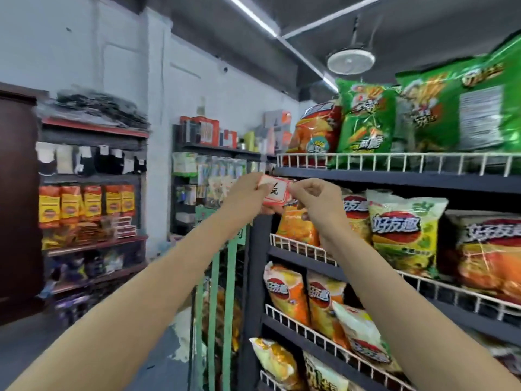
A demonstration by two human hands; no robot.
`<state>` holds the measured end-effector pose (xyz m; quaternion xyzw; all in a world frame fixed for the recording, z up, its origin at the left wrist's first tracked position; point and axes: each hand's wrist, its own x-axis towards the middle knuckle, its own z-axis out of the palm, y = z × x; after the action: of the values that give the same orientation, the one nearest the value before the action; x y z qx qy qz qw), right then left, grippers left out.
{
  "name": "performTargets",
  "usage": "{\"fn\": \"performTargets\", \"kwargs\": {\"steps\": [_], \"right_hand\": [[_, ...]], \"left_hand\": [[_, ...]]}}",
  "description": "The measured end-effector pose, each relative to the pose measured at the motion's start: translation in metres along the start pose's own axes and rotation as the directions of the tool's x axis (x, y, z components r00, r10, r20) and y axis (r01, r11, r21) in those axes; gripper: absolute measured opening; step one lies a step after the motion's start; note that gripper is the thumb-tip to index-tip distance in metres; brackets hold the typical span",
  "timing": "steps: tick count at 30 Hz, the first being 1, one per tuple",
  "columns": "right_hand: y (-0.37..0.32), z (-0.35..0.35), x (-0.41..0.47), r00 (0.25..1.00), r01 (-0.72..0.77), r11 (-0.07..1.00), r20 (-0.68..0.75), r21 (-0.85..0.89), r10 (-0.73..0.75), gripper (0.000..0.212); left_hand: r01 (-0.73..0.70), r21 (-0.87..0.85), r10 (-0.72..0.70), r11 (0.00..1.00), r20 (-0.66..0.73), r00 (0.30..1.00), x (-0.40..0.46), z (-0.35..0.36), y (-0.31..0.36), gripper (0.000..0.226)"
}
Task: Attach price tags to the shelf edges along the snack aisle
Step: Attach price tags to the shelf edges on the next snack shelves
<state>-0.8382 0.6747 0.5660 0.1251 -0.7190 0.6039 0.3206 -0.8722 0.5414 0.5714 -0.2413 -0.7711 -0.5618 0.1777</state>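
Note:
A red-and-white price tag point(275, 191) is held up in front of me, just left of the dark shelf edge point(394, 179) of the snack rack's upper shelf. My left hand point(248, 194) pinches the tag's left side. My right hand point(313, 197) pinches its right edge with curled fingers. The tag sits close to the shelf's left corner; I cannot tell whether it touches the edge. Chip bags point(400, 230) fill the shelves below.
Green snack bags point(366, 122) stand behind a white wire rail point(394, 162) on the top shelf. A green metal rack point(225, 277) stands below my hands. Across the aisle, shelves point(93, 193) hold socks and yellow packets. Grey floor point(84, 342) lies at lower left.

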Motion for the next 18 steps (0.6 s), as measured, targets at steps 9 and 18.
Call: {"fn": "performTargets", "kwargs": {"steps": [9, 18], "right_hand": [[0.043, -0.028, 0.078, 0.942, -0.002, 0.975, -0.327, -0.223, -0.072, 0.014], [0.028, -0.113, 0.070, 0.833, -0.077, 0.897, -0.522, -0.436, -0.182, 0.017]], "left_hand": [[-0.231, 0.123, 0.222, 0.965, 0.080, 0.972, 0.125, 0.063, -0.031, 0.020], [-0.428, -0.127, 0.446, 0.895, 0.264, 0.855, 0.150, 0.151, 0.009, 0.020]]}}
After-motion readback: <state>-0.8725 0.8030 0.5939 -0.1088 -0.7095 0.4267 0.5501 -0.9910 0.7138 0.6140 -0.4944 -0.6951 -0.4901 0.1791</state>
